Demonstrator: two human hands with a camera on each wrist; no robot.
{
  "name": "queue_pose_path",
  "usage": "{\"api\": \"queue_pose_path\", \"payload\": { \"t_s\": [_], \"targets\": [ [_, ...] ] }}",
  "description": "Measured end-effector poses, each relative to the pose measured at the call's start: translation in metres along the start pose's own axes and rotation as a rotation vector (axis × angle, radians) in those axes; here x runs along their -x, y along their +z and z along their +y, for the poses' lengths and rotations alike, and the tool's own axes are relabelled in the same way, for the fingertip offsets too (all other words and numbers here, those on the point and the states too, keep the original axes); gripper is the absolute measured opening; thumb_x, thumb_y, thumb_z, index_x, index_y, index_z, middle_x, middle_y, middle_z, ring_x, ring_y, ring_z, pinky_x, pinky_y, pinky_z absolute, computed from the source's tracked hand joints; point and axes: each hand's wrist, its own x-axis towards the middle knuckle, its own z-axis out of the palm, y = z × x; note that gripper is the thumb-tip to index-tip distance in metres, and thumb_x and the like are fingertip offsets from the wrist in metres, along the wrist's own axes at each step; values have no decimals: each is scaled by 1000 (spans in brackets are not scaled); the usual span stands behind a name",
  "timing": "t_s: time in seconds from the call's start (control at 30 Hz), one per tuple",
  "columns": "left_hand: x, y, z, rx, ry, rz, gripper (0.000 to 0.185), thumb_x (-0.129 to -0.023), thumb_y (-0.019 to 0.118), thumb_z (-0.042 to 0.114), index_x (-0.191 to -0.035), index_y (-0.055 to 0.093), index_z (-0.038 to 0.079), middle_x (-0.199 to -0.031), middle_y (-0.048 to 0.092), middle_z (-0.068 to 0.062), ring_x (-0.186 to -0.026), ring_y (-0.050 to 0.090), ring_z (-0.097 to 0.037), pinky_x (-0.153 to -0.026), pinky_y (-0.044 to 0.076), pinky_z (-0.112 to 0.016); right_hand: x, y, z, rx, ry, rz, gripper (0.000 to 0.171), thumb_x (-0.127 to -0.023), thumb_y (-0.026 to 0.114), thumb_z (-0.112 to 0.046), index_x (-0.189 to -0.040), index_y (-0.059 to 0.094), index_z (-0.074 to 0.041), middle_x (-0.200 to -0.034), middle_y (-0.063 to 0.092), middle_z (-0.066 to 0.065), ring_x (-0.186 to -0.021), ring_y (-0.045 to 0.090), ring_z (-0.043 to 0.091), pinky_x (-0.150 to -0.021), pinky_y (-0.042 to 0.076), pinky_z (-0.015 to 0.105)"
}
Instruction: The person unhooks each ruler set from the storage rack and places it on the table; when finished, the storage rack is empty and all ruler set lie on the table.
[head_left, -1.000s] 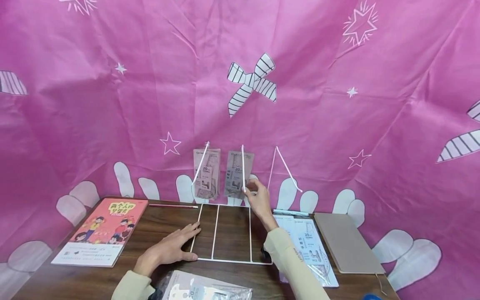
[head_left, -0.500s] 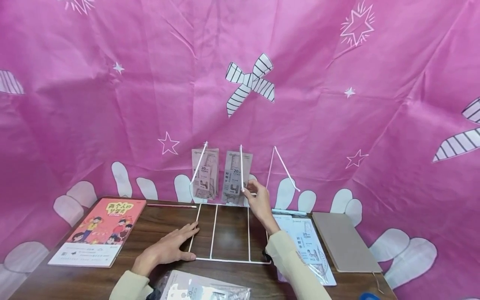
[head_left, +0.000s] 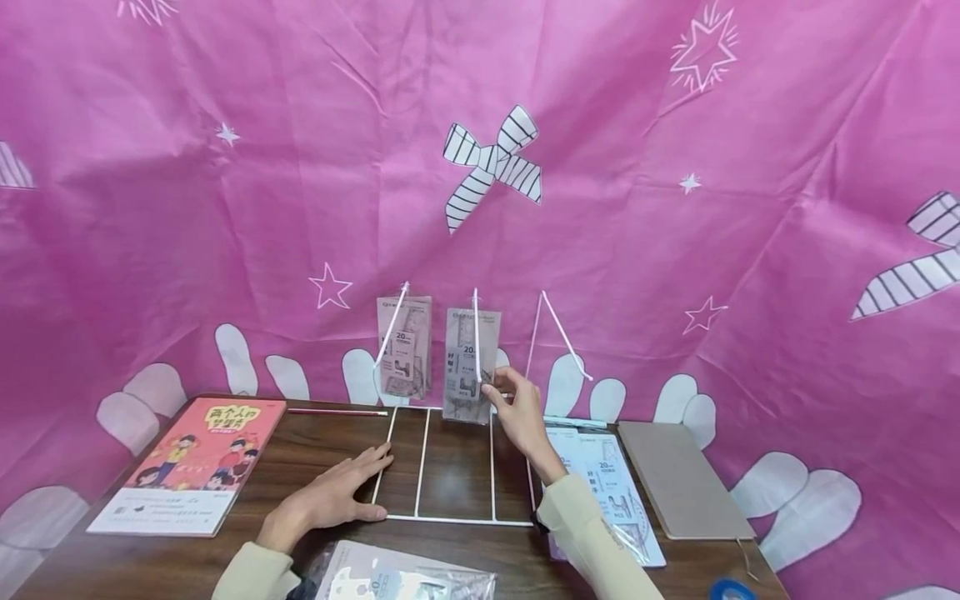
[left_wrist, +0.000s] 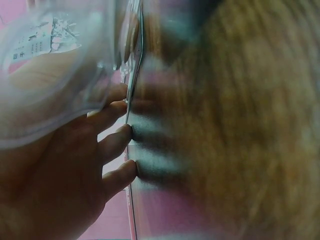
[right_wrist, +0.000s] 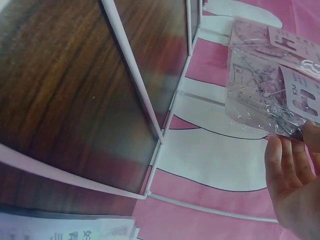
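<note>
A clear packet with a ruler set (head_left: 470, 367) is held upright at the back of a white wire rack (head_left: 420, 467), in the middle section, against one of the rack's upright prongs. It is pinched at its right edge by the right hand (head_left: 517, 408), with the fingertips (right_wrist: 280, 150) curled on the plastic edge; the packet (right_wrist: 270, 95) is seen close in the right wrist view, just above the rack's wires (right_wrist: 165, 135). A second, similar packet (head_left: 405, 346) is leaned in the section to the left, not touched by any hand.

The left hand (head_left: 337, 500) is laid flat on the wooden table (head_left: 315, 450), fingers straight, with the fingertips (left_wrist: 125, 132) pressed against the left front edge of the rack; nothing is gripped by it. The left wrist view is mostly blurred.

To the right of the rack another flat packet (head_left: 611, 492) is lying on the table, partly covered by the right sleeve, and beside it a grey-brown notebook (head_left: 678, 479). At the left side an orange book (head_left: 191, 462) with cartoon figures is placed, and behind it a thin red pencil (head_left: 337, 412). A further plastic packet (head_left: 405, 579) is seen at the near edge. A pink cloth (head_left: 225, 208) with stars is hung behind the table.
</note>
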Motion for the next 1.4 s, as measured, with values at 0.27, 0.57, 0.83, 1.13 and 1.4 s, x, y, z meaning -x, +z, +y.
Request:
{"api": "queue_pose_path", "payload": {
  "t_s": [0.27,0.57,0.83,1.13,1.4],
  "targets": [
    [0,1,-3,7,-13,-14,85,-91,79,38,-153,44,-9,-164,31,-31,-150,26,-56,-119,19,-75,9,-4,-4,13,10,-27,10,-94,77,-4,-104,73,-4,-93,76,8,-85,75,22,-79,64,33],
    [-1,1,-5,12,-14,-7,85,-92,79,39,-153,44,-9,-165,30,-30,-151,24,-54,-120,17,-75,17,-8,-10,-3,27,-35,12,-92,77,-2,-104,74,-5,-94,76,7,-86,75,21,-80,64,33],
    [0,1,-4,20,-17,-9,86,-92,79,39,-153,43,-10,-166,29,-30,-151,24,-55,-120,17,-75,24,-12,-13,0,9,-42,10,-92,78,-3,-101,74,-6,-92,76,6,-84,75,20,-76,64,30],
    [-1,-1,-1,20,-25,-7,85,-91,79,38,-154,43,-8,-165,30,-30,-151,25,-56,-121,17,-73,30,-17,-20,-24,-1,-52,12,-92,78,-1,-102,73,-4,-93,76,8,-86,76,24,-78,64,27],
    [-1,-1,-1,10,-32,-5,86,-91,79,38,-154,44,-8,-166,29,-29,-150,25,-56,-121,18,-73,35,-23,-23,2,-38,-65,11,-91,79,-3,-100,74,-8,-87,76,3,-79,73,15,-70,62,25]
  ]
}}
